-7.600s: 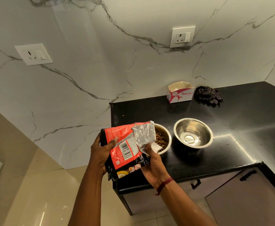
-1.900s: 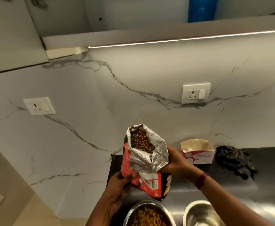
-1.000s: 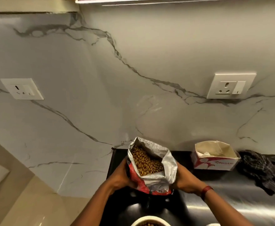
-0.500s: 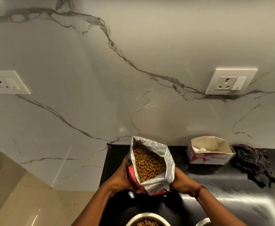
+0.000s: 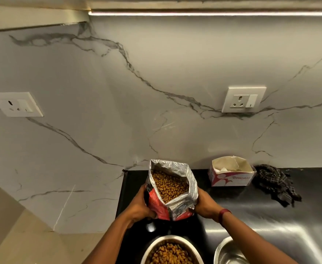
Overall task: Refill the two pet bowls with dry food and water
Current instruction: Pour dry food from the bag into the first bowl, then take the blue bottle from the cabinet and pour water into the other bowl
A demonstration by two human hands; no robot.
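Observation:
A red bag of dry pet food [image 5: 172,193] with a silver lining stands upright and open near the back left of the black counter [image 5: 270,216], full of brown kibble. My left hand [image 5: 140,204] grips its left side and my right hand [image 5: 204,203] grips its right side. In front of the bag, at the bottom edge of the view, a steel bowl [image 5: 170,250] holds kibble. A second steel bowl [image 5: 227,252] sits to its right, partly hidden by my right forearm; I cannot tell what is in it.
A white and red cardboard box [image 5: 231,173] stands open against the marble wall, with a dark checked cloth [image 5: 276,184] beside it. Two wall sockets [image 5: 243,99] [image 5: 17,104] are set in the wall. The counter's left edge drops to a tiled floor [image 5: 32,242].
The bag has come down from mid-air onto the counter behind the bowls, now upright with both hands on its sides. The view has tilted slightly, showing more of the bowls.

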